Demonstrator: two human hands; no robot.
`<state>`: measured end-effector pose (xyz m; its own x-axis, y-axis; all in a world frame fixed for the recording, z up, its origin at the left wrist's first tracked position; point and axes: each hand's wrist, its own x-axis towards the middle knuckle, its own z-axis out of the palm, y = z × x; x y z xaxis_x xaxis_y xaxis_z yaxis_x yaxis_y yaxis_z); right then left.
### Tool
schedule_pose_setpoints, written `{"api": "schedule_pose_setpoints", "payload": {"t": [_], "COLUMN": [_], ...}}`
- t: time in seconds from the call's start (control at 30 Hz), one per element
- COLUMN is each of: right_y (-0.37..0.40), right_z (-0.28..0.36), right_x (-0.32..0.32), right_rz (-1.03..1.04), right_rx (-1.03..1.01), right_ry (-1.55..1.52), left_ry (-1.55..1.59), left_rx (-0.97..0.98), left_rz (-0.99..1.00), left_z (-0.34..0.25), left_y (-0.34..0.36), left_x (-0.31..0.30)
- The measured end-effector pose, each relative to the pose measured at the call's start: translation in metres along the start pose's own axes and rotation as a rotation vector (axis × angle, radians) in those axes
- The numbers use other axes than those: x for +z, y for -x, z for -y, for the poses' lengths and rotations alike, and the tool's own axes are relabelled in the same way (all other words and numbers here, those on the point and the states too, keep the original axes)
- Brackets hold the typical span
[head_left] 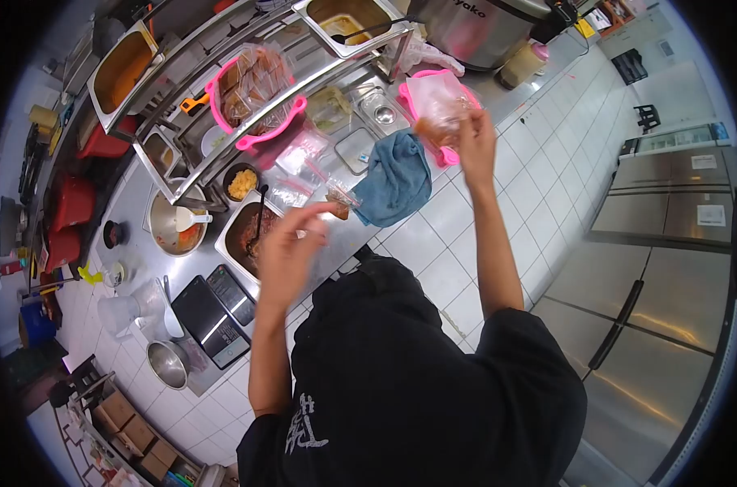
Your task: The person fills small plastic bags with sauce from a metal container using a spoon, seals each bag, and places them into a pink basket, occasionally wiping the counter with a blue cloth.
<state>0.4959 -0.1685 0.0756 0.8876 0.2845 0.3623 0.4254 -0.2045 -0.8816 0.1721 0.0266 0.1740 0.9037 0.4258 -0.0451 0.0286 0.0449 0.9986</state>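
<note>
My right hand (pixel 477 146), raised over the right pink-rimmed container (pixel 413 91), pinches a small clear plastic bag (pixel 440 130) with brownish food in it; the bag is blurred. My left hand (pixel 287 247) is above the counter beside the steel pan of dark minced food (pixel 243 231), its fingers apart and slightly blurred. Just past its fingertips is a small brown piece (pixel 338 209), which does not look gripped. Flat clear zip bags (pixel 294 187) lie close by on the counter. A crumpled blue cloth (pixel 394 180) rests at the counter edge between my hands.
Another pink-rimmed container (pixel 255 89) holds several filled bags by the steel shelf rail (pixel 287 101). A bowl of yellow food (pixel 243 183), a mixing bowl with a white ladle (pixel 174 223) and a black tablet (pixel 209 321) are on the left. A large cooker (pixel 474 32) stands behind.
</note>
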Motion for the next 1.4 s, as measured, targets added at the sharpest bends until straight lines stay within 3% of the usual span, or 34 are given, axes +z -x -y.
{"api": "schedule_pose_setpoints", "payload": {"t": [0.13,0.17,0.2,0.23,0.27,0.3,0.33,0.37,0.4,0.43,0.5,0.57,0.6,0.7,0.77,0.83,0.93,0.97,1.0,1.03,1.1,1.2,1.27,1.33,1.37,1.4], "right_y": [-0.050,-0.059,-0.065,-0.066,-0.058,-0.043,-0.027,-0.005,0.024,0.055,0.095,0.110,0.108,0.094,0.068,0.042,0.039,0.047,0.057,0.072,0.091,0.112,0.106,0.102,0.098,0.094], "right_z": [-0.032,-0.056,-0.083,-0.097,-0.093,-0.080,-0.070,-0.069,-0.073,-0.074,-0.073,-0.090,-0.096,-0.103,-0.070,-0.046,-0.003,0.009,0.020,0.033,0.040,0.016,0.003,0.001,0.002,0.005], "right_x": [-0.013,-0.017,-0.021,-0.016,-0.009,-0.005,-0.001,0.011,0.027,0.043,0.058,0.063,0.063,0.063,0.065,0.075,0.133,0.157,0.181,0.206,0.240,0.279,0.286,0.282,0.278,0.273], "right_rz": [-0.262,-0.248,-0.300,-0.338,-0.305,-0.138,0.029,0.206,0.377,0.442,0.553,0.472,0.453,0.595,0.694,0.988,0.854,0.911,0.962,0.999,1.043,0.962,1.027,1.064,1.079,1.085], "right_rx": [0.364,0.379,0.339,0.283,0.284,0.185,0.082,0.001,-0.083,-0.331,-0.336,-0.412,-0.417,-0.291,-0.254,-0.093,-0.316,-0.391,-0.461,-0.490,-0.532,-0.598,-0.416,-0.461,-0.497,-0.502], "right_ry": [-0.340,-0.336,-0.051,0.231,0.227,0.276,0.320,0.330,0.336,0.390,0.354,0.565,0.521,0.525,0.580,0.761,0.736,0.671,0.604,0.614,0.616,0.738,0.699,0.707,0.717,0.717], "left_ry": [-0.312,-0.595,-0.878,-1.071,-1.266,-1.267,-1.532,-1.801,-1.810,-1.742,-1.686,-1.577,-1.552,-1.437,-1.402,-1.238,-1.208,-1.190,-1.116,-1.120,-0.768,-0.501,-0.387,-0.149,-0.141,-0.114], "left_rx": [-0.064,0.073,0.207,0.197,0.181,0.151,0.222,0.290,0.251,0.314,0.353,0.392,0.470,0.414,0.370,0.285,0.313,0.329,0.182,0.178,-0.245,-0.161,-0.078,-0.254,-0.259,-0.264], "left_rz": [0.313,0.248,0.179,0.128,0.072,0.043,-0.008,-0.052,-0.070,-0.057,-0.040,0.135,0.095,0.113,0.099,0.129,0.082,0.074,0.205,0.198,0.647,0.470,0.287,0.091,0.083,-0.051], "left_z": [0.017,0.048,0.089,0.125,0.160,0.197,0.233,0.251,0.253,0.255,0.256,0.249,0.250,0.241,0.238,0.233,0.226,0.224,0.212,0.193,0.152,0.130,0.127,0.102,0.104,0.107], "left_y": [-0.010,-0.021,-0.032,-0.048,-0.060,-0.065,-0.068,-0.070,-0.072,-0.069,-0.065,-0.074,-0.077,-0.078,-0.079,-0.073,-0.051,-0.041,-0.029,-0.024,-0.011,0.036,0.065,0.093,0.108,0.121], "left_x": [0.093,0.114,0.134,0.148,0.158,0.163,0.166,0.168,0.168,0.168,0.165,0.159,0.155,0.149,0.146,0.139,0.127,0.124,0.119,0.108,0.085,0.048,0.022,-0.003,-0.011,-0.020]}}
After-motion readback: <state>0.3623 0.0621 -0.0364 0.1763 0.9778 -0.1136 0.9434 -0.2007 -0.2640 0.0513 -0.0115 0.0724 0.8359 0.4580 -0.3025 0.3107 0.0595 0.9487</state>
